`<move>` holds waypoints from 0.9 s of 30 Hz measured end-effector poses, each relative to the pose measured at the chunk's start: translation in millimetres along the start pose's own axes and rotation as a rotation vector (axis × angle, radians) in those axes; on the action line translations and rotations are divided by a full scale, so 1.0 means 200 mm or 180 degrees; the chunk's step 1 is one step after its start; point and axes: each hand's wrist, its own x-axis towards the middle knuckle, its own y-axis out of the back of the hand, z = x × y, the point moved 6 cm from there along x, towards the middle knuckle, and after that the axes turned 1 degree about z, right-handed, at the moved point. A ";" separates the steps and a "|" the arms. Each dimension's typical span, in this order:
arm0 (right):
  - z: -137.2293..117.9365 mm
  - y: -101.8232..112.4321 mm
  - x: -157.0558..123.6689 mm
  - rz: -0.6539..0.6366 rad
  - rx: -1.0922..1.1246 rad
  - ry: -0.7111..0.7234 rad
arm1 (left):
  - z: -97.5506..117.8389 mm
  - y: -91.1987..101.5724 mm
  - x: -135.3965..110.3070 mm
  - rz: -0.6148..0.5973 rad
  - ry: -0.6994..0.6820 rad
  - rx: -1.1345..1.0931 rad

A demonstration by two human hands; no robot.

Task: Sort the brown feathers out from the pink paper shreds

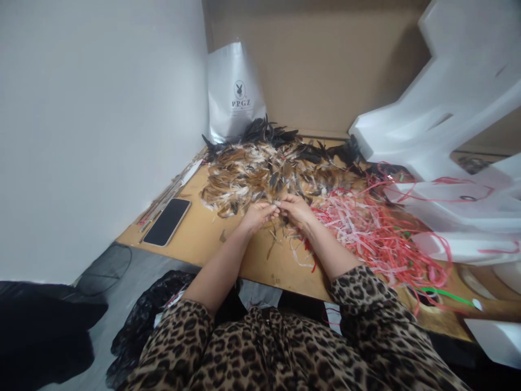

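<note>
My left hand [261,214] and my right hand [296,210] meet over the front edge of a feather pile [236,182]. Both are closed, fingertips pinched together. Between them is what looks like a small brown feather, mostly lost against the pile. The feathers are brown, tan and white, with black ones [264,130] along the back. Several loose feather bits [273,241] lie on the wooden table [228,255] just below my hands. Beside my right forearm spreads a tangled heap of red and pink strips [366,228].
A phone [167,221] lies at the table's left, next to thin sticks [163,195] along the wall. A white printed bag [234,92] stands behind the feathers. White foam-like pieces [448,103] crowd the right side. A green strip [448,294] lies near the front right.
</note>
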 end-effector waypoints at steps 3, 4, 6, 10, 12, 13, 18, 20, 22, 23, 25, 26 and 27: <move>0.00 0.00 0.00 0.0004 -0.0062 0.0042 | 0.00 0.00 0.00 0.0051 -0.0081 0.0208; 0.01 0.00 0.00 0.0003 -0.0088 0.0039 | 0.01 0.00 0.01 0.0064 -0.0117 0.0272; 0.01 0.01 0.01 0.0019 -0.0152 0.0037 | 0.01 0.00 0.01 0.0072 -0.0165 0.0325; -0.01 0.01 0.00 0.0125 -0.0515 0.0300 | 0.00 0.02 0.01 0.0103 -0.0013 -0.0056; -0.04 0.00 -0.01 0.0102 -0.0978 0.0679 | 0.00 0.04 0.02 0.0132 0.0088 -0.0441; -0.06 -0.01 -0.02 0.0089 -0.1313 0.0923 | -0.01 0.04 0.02 0.0127 0.0121 -0.0619; -0.13 -0.08 -0.10 0.0132 -0.3341 0.2102 | -0.02 0.04 0.02 0.0020 0.0246 -0.0956; -0.13 -0.10 -0.12 0.0108 -0.3832 0.2288 | -0.02 0.03 0.02 -0.0039 0.0246 -0.0951; -0.13 -0.11 -0.12 0.0170 -0.4090 0.2353 | -0.02 0.02 0.02 -0.0125 0.0232 -0.0888; -0.13 -0.10 -0.12 0.0225 -0.4166 0.2373 | -0.02 0.01 0.01 -0.0164 0.0231 -0.0832; -0.14 -0.09 -0.12 0.0338 -0.4251 0.2407 | -0.02 0.00 0.01 -0.0216 0.0243 -0.0717; -0.14 -0.09 -0.12 0.0382 -0.4271 0.2409 | -0.02 0.00 0.01 -0.0227 0.0250 -0.0672; -0.14 -0.08 -0.12 0.0421 -0.4283 0.2393 | -0.02 0.00 0.00 -0.0230 0.0250 -0.0643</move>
